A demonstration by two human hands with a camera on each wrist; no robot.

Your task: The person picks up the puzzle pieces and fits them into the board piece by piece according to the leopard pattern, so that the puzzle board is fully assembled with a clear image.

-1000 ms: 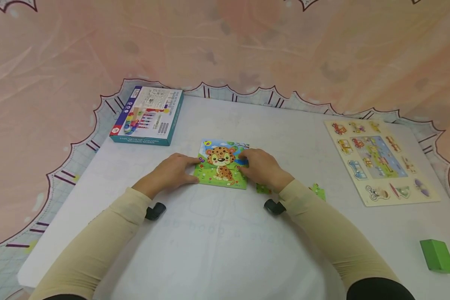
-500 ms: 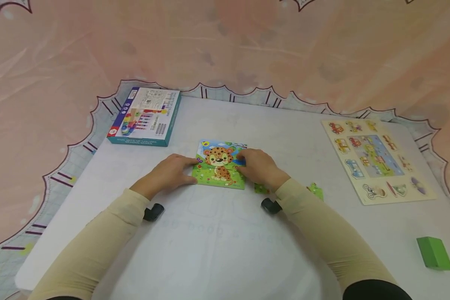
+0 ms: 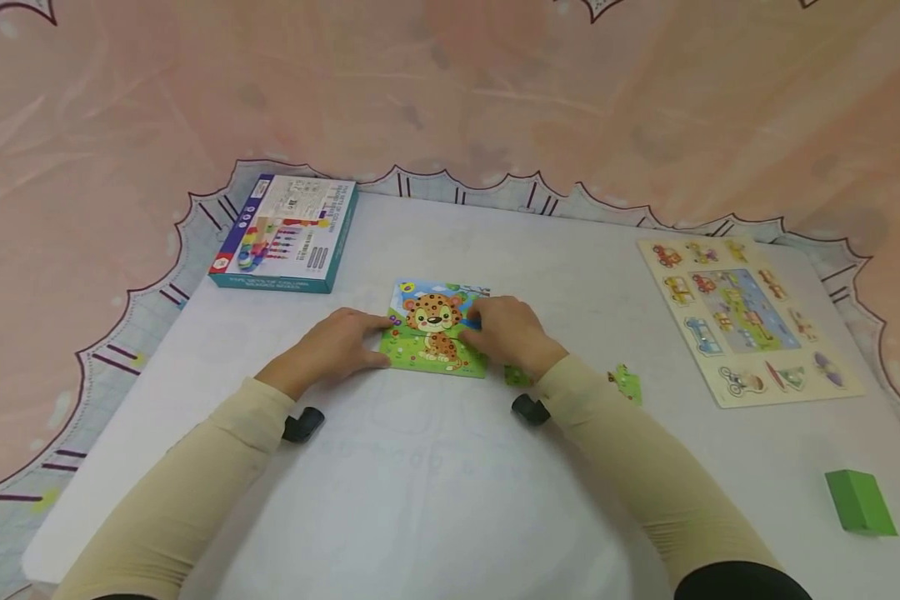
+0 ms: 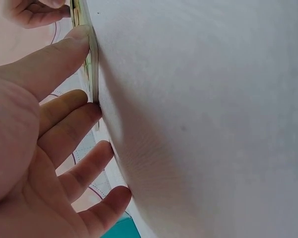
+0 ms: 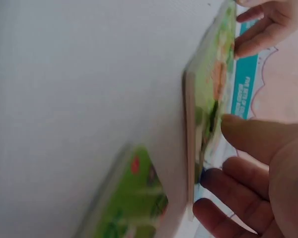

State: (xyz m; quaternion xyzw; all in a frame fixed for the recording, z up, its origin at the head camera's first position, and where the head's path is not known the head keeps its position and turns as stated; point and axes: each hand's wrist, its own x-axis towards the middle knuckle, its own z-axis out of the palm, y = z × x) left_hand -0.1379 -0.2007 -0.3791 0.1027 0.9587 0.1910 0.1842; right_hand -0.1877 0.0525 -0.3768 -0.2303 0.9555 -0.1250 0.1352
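Note:
A square leopard puzzle (image 3: 435,315) lies flat between both hands. My left hand (image 3: 333,352) touches its left edge with thumb and fingertips; in the left wrist view this hand (image 4: 49,134) has extended, spread fingers along the board's side (image 4: 94,74). At the puzzle's right side, my right hand (image 3: 512,333) pinches a piece between thumb and fingers. The right wrist view shows that hand (image 5: 260,173) with its thumb at a slightly raised piece edge on the puzzle (image 5: 203,89). A loose green piece (image 3: 516,377) lies beside the right wrist.
Another green piece (image 3: 627,384) lies near the right sleeve. A boxed set (image 3: 288,229) stands at the back left, a board with vehicle pictures (image 3: 750,321) at the right, and a green block (image 3: 860,502) near the right front.
The head view has shifted slightly. My right hand has moved a little left over the puzzle, its thumb farther onto the picture. The left hand keeps its place at the edge.

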